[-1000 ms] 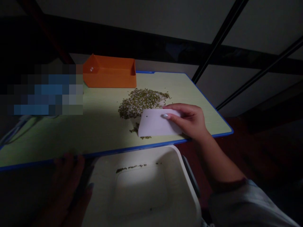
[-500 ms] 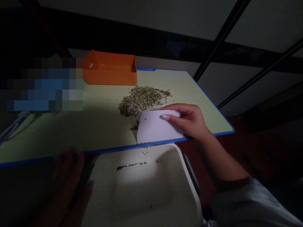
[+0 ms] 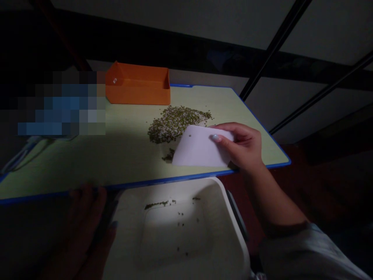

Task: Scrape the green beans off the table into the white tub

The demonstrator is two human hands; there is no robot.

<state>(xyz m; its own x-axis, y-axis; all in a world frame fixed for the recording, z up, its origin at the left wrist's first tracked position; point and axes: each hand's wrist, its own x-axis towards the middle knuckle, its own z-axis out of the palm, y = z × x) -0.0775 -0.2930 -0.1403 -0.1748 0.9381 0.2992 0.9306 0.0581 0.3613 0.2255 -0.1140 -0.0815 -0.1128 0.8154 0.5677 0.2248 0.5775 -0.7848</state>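
My right hand (image 3: 244, 147) grips a white plastic scraper (image 3: 201, 147), thumb in front and fingers behind. It stands tilted on the table, a little back from the front edge. Just behind it lies a heap of small green beans mixed with pale grains (image 3: 177, 123), and a small clump of beans sits by its left side. Below the table edge is a white tub (image 3: 233, 229), with a thin row of beans and several loose ones inside. In shadow at the tub's left, my left hand (image 3: 87, 221) has its fingers stretched out and thumb apart.
An orange open-topped bin (image 3: 140, 93) stands at the back of the pale table (image 3: 122, 155), which has a blue rim. At the left, a blurred-out patch covers something blue, with cables (image 3: 20, 155) beside it. Dark-framed panels rise behind.
My right hand has drawn the scraper back from the table edge, up and to the right. Beans that were falling at the edge now lie scattered on the tub's floor.
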